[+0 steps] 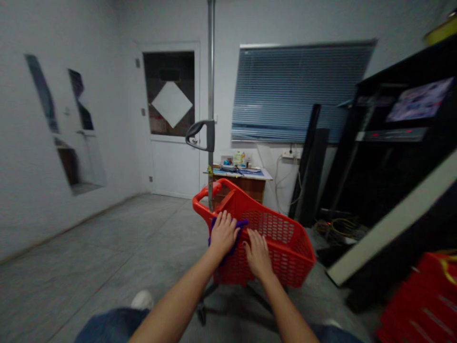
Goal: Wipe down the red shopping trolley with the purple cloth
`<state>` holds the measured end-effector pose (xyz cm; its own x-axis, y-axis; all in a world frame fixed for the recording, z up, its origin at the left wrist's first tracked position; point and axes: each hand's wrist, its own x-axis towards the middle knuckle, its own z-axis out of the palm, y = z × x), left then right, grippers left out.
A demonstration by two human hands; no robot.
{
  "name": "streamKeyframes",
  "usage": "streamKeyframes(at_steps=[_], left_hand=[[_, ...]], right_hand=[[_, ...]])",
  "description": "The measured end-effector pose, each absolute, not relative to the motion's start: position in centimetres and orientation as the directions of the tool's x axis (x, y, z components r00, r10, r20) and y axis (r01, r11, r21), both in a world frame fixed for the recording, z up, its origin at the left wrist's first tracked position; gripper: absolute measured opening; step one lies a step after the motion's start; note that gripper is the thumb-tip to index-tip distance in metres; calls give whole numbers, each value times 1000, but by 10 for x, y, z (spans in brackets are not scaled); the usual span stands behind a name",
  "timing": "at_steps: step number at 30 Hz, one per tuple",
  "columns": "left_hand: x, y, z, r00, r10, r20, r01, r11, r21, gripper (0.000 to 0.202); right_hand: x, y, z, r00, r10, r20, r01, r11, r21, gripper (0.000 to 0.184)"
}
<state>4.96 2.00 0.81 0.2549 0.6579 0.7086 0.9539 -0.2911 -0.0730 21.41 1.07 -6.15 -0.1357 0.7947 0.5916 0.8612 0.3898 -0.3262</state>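
Note:
A small red plastic shopping cart (285, 252) with perforated basket walls stands in front of me. My left hand (223, 233) presses a purple cloth (213, 236) onto the cart's near upper edge, just below the handle (200, 202). Part of the cloth is hidden under the palm, and one end sticks out past the fingertips. To its right, my right hand (257, 252) rests on the near rim of the basket. Its fingers are stretched and a little apart, with nothing visible in them.
A metal pole (210, 85) with a grey grip (202, 136) rises behind the cart handle. Farther back is a cluttered desk (262, 174). A dark rack (392, 166) and a leaning pale board (389, 224) stand right, near a red box (421, 300). A white door (174, 166) is behind.

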Motion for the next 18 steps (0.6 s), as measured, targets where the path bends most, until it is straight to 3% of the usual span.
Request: streamKeyframes(at_steps=[4,8,13,18], left_hand=[[22,25,25,164,627,761,978,-202,-45,33],[39,29,16,114,649,752,984,-177,3,34],[85,33,-5,216,700,681,959,-282,-15,36],[58,42,10,281,691,666,953,-285,-105,35]], right_hand=[[214,16,-62,-131,803,582,853,390,-346,56],[211,22,-66,-111,791,602,843,396,-365,55],[217,30,-71,-127,797,591,838,404,-366,54],[228,39,-69,-169,805,568,842,418,-341,53]])
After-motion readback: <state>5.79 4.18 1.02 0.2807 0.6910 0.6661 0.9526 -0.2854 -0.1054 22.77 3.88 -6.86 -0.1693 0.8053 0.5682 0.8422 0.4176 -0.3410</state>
